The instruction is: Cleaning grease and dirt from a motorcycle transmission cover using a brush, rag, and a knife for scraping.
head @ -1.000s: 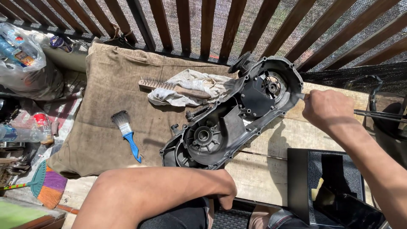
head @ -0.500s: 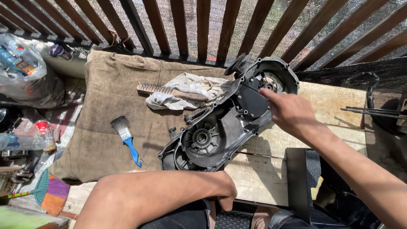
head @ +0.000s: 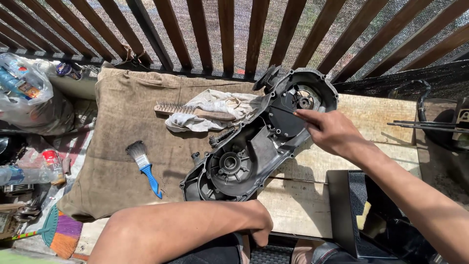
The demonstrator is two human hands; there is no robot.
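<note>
Head view shows the right hand, fingers loosely spread, touching the upper end of the black engine cover lying diagonally across the burlap cloth and wooden table, while the left hand curls at the cover's lower edge.

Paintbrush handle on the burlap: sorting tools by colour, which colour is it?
Blue; the paintbrush handle shows clearly in the head view.

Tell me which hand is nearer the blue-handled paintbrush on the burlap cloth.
Left. The left hand hangs at the near edge of the boards, right of the paintbrush, by the lower end of the black engine cover. The right hand rests far across, on the cover's upper end.
</note>
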